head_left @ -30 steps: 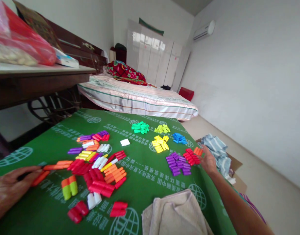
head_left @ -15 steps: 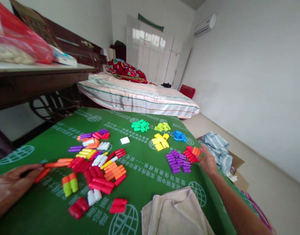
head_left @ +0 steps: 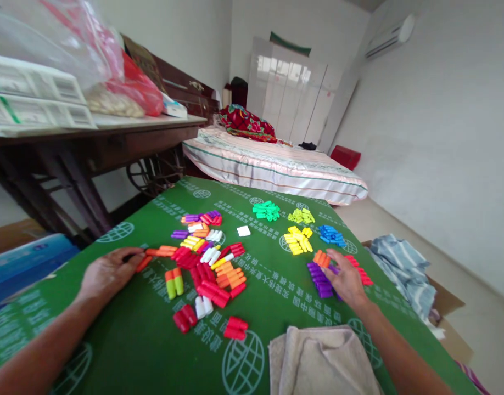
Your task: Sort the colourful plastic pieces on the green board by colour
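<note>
My left hand [head_left: 110,274] is closed at the left of the green board [head_left: 124,340], with a small dark object [head_left: 132,256] partly showing between its fingers. Its fingertips reach the orange pen caps [head_left: 144,263] at the left end of a mixed spread of caps. My right hand [head_left: 346,277] pinches a small row of orange pen caps [head_left: 321,258] above the purple caps [head_left: 320,281]. Red caps [head_left: 359,269] lie just beyond that hand. Among the mixed caps are dark red caps [head_left: 206,272], an orange-and-lime group [head_left: 174,282] and white caps [head_left: 203,307].
Green caps [head_left: 266,210], lime caps [head_left: 301,216], yellow caps [head_left: 298,240] and blue caps [head_left: 332,236] lie in separate piles. A folded beige cloth [head_left: 322,356] rests at the near edge. A bed [head_left: 276,164], a sewing-machine table [head_left: 153,129] and a cardboard box [head_left: 449,299] surround the board.
My right hand has moved left from the red pile, lifting the orange caps away from it. My left hand stays by the orange caps. The view has shifted left.
</note>
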A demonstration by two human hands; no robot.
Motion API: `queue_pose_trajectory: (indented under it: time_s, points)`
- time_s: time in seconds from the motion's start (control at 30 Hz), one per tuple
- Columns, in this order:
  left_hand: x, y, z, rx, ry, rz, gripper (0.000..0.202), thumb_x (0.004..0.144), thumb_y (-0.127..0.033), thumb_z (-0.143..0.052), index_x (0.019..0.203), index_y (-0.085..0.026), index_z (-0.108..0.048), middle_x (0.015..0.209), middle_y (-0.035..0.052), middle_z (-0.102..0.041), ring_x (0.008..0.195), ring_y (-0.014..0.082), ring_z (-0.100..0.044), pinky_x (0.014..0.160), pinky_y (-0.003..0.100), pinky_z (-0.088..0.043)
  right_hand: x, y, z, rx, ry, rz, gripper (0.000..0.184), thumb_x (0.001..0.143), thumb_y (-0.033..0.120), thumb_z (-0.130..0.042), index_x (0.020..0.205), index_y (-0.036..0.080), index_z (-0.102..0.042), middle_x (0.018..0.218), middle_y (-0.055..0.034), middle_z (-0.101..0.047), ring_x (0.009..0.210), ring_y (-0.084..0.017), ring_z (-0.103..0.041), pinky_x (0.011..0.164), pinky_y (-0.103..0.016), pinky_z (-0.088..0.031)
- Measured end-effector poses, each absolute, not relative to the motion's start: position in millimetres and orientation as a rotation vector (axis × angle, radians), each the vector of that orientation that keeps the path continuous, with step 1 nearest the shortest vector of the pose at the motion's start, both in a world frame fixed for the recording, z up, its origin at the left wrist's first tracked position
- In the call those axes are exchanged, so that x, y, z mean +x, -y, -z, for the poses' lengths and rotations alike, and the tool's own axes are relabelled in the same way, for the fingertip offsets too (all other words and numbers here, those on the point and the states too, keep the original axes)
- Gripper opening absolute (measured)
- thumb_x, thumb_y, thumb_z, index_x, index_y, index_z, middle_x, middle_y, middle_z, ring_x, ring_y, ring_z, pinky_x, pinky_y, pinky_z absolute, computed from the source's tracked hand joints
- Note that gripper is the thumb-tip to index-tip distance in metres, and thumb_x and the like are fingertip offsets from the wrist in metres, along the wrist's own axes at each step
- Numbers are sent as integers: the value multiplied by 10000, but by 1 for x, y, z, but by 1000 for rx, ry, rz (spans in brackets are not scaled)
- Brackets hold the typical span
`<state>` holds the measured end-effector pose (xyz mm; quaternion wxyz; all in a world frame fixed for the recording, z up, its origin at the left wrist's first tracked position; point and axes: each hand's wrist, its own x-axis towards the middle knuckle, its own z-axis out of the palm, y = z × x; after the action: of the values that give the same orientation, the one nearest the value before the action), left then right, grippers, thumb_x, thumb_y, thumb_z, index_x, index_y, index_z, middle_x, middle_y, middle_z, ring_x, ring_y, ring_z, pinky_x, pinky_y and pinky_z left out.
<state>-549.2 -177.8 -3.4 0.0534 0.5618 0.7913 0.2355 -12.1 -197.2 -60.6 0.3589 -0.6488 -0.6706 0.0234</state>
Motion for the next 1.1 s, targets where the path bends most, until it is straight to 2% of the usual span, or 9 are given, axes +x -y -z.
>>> queue_pose_trajectory:
  time_s: [0.13,0.3,0.47,0.6,0.77,0.9,1.1]
  points:
    - [-548,182,6,1627,-2359,-630,494,762,-461,-411,1038,-132,-654,848,49,-695,728,191,-621,600,225,-447,-52,191,59,-1633,1889,-67,391,781,345,-539,1141,207,-599,1135,-85,-644,1044,-224,-592,939,-384,-454]
    - [-550,182,20,1653,-2343,-771,449,728,-440,-412,954,-146,-667,866,33,-700,702,174,-615,609,224,-451,-104,179,53,-1562,2110,-41,326,806,310,-542,1102,201,-629,1101,-73,-662,1042,-211,-585,940,-353,-444]
    - [-555,183,30,1689,-2317,-888,408,707,-449,-427,876,-178,-681,839,28,-705,722,190,-630,634,240,-464,-146,156,47,-1717,2193,19,315,826,313,-535,1103,201,-637,1116,-63,-651,1067,-196,-561,928,-288,-429]
    - [-556,184,34,1686,-2282,-970,384,694,-436,-431,836,-182,-682,811,32,-707,715,194,-635,645,248,-475,-165,132,44,-1810,2159,43,338,844,325,-507,1123,179,-630,1077,-94,-658,1048,-217,-568,889,-296,-434]
    - [-559,183,39,1704,-2256,-1003,353,697,-408,-428,812,-191,-682,855,35,-710,795,199,-638,728,258,-475,-178,113,46,-1943,2101,51,355,863,362,-465,1110,167,-630,1006,-118,-671,991,-240,-595,792,-312,-455]
    - [-558,184,40,1698,-2246,-1015,368,708,-401,-416,822,-183,-689,842,41,-708,778,201,-638,706,259,-469,-182,111,52,-1998,2099,62,339,856,380,-473,1051,163,-645,966,-131,-675,937,-261,-612,746,-332,-462]
    - [-555,185,39,1680,-2232,-1023,366,700,-398,-421,801,-175,-693,733,29,-690,651,187,-605,599,262,-439,-185,120,53,-1922,2133,121,361,864,356,-469,1090,120,-623,1045,-160,-648,990,-283,-582,807,-362,-457]
